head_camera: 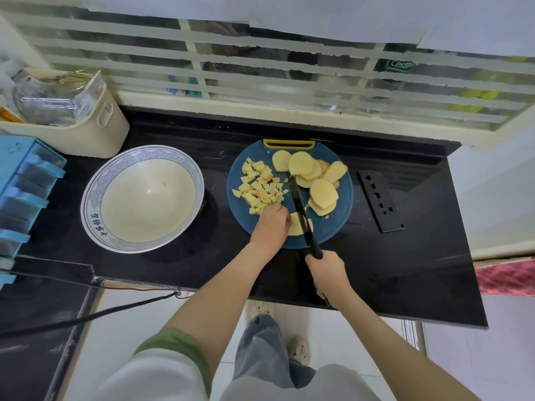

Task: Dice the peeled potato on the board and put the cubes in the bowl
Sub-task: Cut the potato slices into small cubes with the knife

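Partly under left grip (272,222): potato slice (294,228)

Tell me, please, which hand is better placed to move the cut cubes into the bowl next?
Left. The left hand sits beside the cubes, on the bowl side of the board; the right hand grips the knife, farther from the bowl.

One bowl (91,198), one board (341,215), one knife (299,209).

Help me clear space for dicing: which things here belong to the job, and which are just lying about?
Job: blue board, potato slices, cubes, knife gripped by the right hand, cut piece held by the left hand, bowl.
Lying about: black perforated plate, cream basket, blue drawers, black cable.
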